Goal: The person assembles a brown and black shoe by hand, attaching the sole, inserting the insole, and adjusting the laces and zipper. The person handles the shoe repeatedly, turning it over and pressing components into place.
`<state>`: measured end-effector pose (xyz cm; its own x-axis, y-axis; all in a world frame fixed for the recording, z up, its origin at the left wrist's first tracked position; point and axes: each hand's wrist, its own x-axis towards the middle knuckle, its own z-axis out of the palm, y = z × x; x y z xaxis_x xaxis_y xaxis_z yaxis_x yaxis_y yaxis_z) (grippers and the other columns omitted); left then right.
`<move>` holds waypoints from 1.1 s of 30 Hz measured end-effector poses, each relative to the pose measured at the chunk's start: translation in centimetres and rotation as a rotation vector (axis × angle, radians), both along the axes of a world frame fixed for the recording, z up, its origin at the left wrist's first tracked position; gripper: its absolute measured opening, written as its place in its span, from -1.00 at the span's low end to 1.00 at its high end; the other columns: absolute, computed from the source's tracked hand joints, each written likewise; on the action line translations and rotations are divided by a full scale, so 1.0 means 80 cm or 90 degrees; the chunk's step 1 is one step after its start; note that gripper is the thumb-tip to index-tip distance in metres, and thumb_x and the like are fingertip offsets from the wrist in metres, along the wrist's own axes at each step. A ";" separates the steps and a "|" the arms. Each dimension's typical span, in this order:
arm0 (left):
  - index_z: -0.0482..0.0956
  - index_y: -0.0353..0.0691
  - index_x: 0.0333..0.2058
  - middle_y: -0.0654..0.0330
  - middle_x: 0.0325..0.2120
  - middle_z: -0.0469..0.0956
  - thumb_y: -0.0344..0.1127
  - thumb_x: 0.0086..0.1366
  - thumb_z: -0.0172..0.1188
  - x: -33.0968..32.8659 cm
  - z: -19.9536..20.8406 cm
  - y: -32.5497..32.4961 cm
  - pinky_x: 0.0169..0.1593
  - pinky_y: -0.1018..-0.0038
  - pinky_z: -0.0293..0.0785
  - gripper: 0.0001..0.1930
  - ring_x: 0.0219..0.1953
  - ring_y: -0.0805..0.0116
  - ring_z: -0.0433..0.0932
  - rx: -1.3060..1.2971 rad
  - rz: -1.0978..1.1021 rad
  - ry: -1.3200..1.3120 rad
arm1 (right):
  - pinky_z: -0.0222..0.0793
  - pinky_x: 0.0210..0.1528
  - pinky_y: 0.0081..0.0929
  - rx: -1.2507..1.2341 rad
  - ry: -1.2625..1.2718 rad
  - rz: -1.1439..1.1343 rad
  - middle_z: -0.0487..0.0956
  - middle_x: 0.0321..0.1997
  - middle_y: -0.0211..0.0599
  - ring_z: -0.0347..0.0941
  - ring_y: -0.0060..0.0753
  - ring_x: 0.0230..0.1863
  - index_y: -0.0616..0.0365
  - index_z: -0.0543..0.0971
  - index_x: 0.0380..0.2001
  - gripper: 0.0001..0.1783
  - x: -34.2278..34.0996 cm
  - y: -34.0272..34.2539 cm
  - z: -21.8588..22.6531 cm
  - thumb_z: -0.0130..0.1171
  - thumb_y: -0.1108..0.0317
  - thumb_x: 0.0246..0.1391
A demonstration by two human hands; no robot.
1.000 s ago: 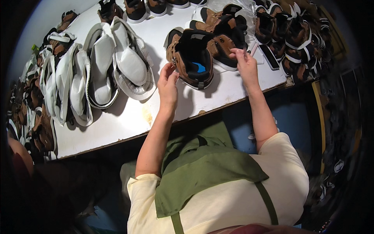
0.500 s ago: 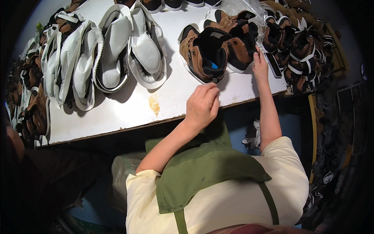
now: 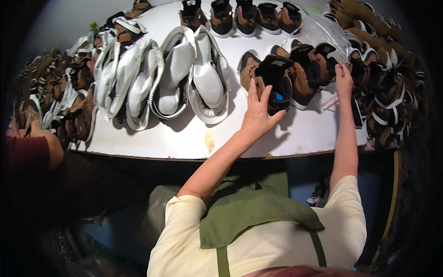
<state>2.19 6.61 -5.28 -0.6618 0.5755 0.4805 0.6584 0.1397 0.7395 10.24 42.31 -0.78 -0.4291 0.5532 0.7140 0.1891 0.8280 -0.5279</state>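
A brown and black high-top shoe (image 3: 289, 87) stands on the white table, with a patch of blue showing inside it. My left hand (image 3: 260, 111) is spread with its fingers apart, the fingertips against the shoe's near left side. More brown and black shoes (image 3: 304, 92) stand just to its right. My right hand (image 3: 344, 83) reaches past them to the edge of a clear plastic bag (image 3: 323, 32). Its fingers are pressed together; what they pinch, if anything, is too small to make out. A small pale stick-like thing (image 3: 328, 102) lies beside my right wrist.
White shoe linings with zigzag edges (image 3: 210, 83) lie in a row on the table (image 3: 184, 143). Several finished-looking shoes (image 3: 244, 21) line the back. Piles of shoes (image 3: 387, 87) crowd both sides. A dark flat object (image 3: 356, 113) lies right. Another person's maroon sleeve (image 3: 30, 154) is at left.
My left hand has moved from the table's front edge up to the shoe, and its fingers have spread. My right hand has shifted from the shoe's side toward the plastic bag. The view has also shifted.
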 end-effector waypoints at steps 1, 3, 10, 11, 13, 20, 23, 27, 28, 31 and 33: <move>0.21 -0.15 0.25 -0.43 0.31 -0.19 -0.04 -0.02 0.44 -0.006 0.002 0.006 0.26 0.06 0.24 -0.11 0.32 -0.42 -0.01 0.005 0.005 -0.004 | 0.42 -0.12 -0.37 0.029 -0.038 -0.017 0.63 -0.18 -0.04 0.59 -0.14 -0.18 0.19 0.58 -0.05 -0.55 -0.008 0.020 0.002 0.05 0.03 0.26; 0.22 -0.17 0.23 -0.44 0.30 -0.17 -0.02 -0.02 0.43 -0.021 0.005 0.021 0.27 0.06 0.22 -0.12 0.31 -0.44 0.00 0.013 0.013 -0.011 | 0.41 -0.15 -0.31 -0.038 -0.169 -0.002 0.61 -0.25 0.03 0.57 -0.08 -0.20 0.17 0.57 -0.08 -0.52 -0.026 0.073 -0.019 0.01 -0.03 0.26; 0.25 -0.18 0.18 -0.44 0.28 -0.10 -0.03 -0.01 0.41 -0.060 -0.010 0.071 0.32 0.11 0.14 -0.19 0.33 -0.36 0.00 0.005 -0.087 -0.030 | 0.34 -0.17 -0.03 0.066 -0.289 -0.072 0.52 -0.25 0.04 0.45 0.22 -0.18 0.17 0.53 -0.33 -0.59 -0.004 0.031 -0.039 -0.02 0.01 0.27; 0.25 -0.19 0.18 -0.43 0.29 -0.10 -0.04 0.00 0.40 -0.059 -0.013 0.083 0.33 0.12 0.13 -0.19 0.34 -0.36 -0.01 0.005 -0.098 -0.028 | 0.36 -0.15 -0.06 0.046 -0.286 -0.083 0.53 -0.21 0.00 0.45 0.18 -0.16 0.15 0.54 -0.32 -0.63 0.005 0.033 -0.041 -0.03 0.05 0.28; 0.22 -0.21 0.22 -0.42 0.29 -0.11 -0.08 0.05 0.36 -0.053 -0.011 0.103 0.34 0.10 0.11 -0.20 0.35 -0.35 -0.04 -0.001 -0.115 -0.026 | 0.37 -0.14 -0.11 0.049 -0.293 -0.117 0.53 -0.24 -0.03 0.46 0.14 -0.16 0.14 0.54 -0.32 -0.63 0.024 0.044 -0.041 -0.02 0.05 0.28; -0.02 -0.15 0.36 -0.39 0.31 -0.11 -0.01 0.09 0.35 -0.044 0.002 0.089 0.30 0.17 0.20 -0.03 0.29 -0.32 0.14 -0.034 -0.127 -0.026 | 0.42 -0.20 -0.54 -0.092 -0.038 -0.028 0.60 -0.10 -0.30 0.51 -0.53 -0.37 0.18 0.57 -0.01 -0.58 0.041 0.028 -0.007 -0.05 0.08 0.34; 0.21 -0.18 0.25 -0.23 0.27 0.10 -0.11 0.14 0.33 -0.032 0.012 0.040 0.22 0.19 0.32 -0.25 0.22 -0.19 0.29 -0.008 -0.125 -0.024 | 0.41 -0.16 -0.59 -0.188 0.136 0.147 0.62 -0.21 -0.32 0.43 -0.66 -0.39 0.20 0.60 -0.10 -0.62 0.009 -0.116 0.053 -0.07 0.14 0.38; 0.57 -0.24 -0.13 0.02 -0.02 0.53 -0.35 0.17 0.26 -0.050 0.010 -0.034 0.04 0.30 0.47 -0.73 0.02 0.06 0.53 0.090 0.009 0.127 | 0.36 -0.38 -0.72 -0.100 0.072 0.371 0.57 -0.20 -0.39 0.45 -0.69 -0.35 0.17 0.63 -0.21 -0.83 -0.058 -0.314 0.071 0.25 0.37 0.14; 0.57 -0.25 -0.17 0.02 -0.09 0.55 -0.37 0.16 0.25 -0.066 0.015 -0.058 0.01 0.28 0.48 -0.76 -0.05 0.06 0.54 0.113 0.059 0.156 | 0.43 -0.27 -0.59 -0.176 0.027 0.383 0.60 -0.18 -0.32 0.52 -0.55 -0.27 0.17 0.63 -0.17 -0.76 -0.081 -0.333 0.059 0.29 0.34 0.09; 0.55 -0.26 -0.14 0.01 -0.14 0.57 -0.43 0.18 0.17 -0.115 0.049 -0.127 -0.03 0.25 0.47 -0.76 -0.10 0.02 0.54 0.074 0.219 0.216 | 0.44 -0.04 -0.31 -0.246 -0.029 0.326 0.60 -0.08 -0.05 0.56 -0.12 -0.08 0.29 0.53 0.00 -0.34 -0.182 -0.348 -0.011 0.35 0.00 -0.04; 0.44 -0.28 0.04 -0.07 -0.01 0.49 -0.32 0.29 0.11 -0.150 0.054 -0.160 0.11 0.20 0.38 -0.64 0.04 -0.06 0.45 -0.014 0.237 0.221 | 0.43 0.00 -0.34 -0.285 -0.142 0.233 0.60 -0.07 0.03 0.57 -0.10 -0.06 0.30 0.50 0.05 -0.28 -0.231 -0.368 -0.026 0.31 -0.08 -0.01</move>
